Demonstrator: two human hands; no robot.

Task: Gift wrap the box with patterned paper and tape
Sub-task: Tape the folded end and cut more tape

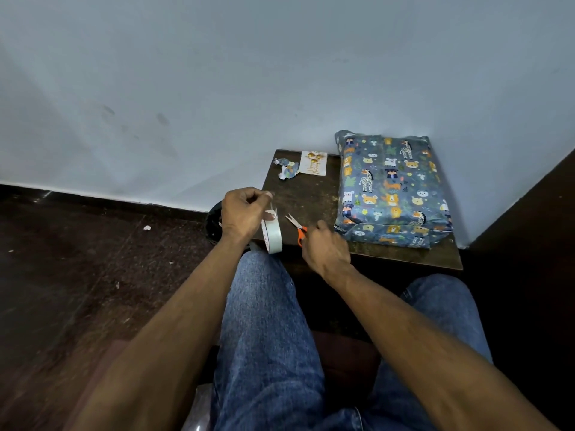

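White tape (272,234), free end pinched up by left hand (242,213); right hand (323,247) grips scissors (297,228); wrapped box (393,189) on table (305,194), right: keep strip taut, snip near roll.

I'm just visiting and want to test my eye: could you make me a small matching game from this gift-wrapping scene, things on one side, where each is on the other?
Things:
1. scissors
2. tape roll
3. wrapped box
4. paper scraps

Places:
A. far left corner of the table, beside a small card
B. right side of the table, by the wall
C. hanging below the left hand, whose fingers pinch its loose end
D. in the right hand, blades pointing at the tape

Pairs: 1-D, 2-C, 3-B, 4-A
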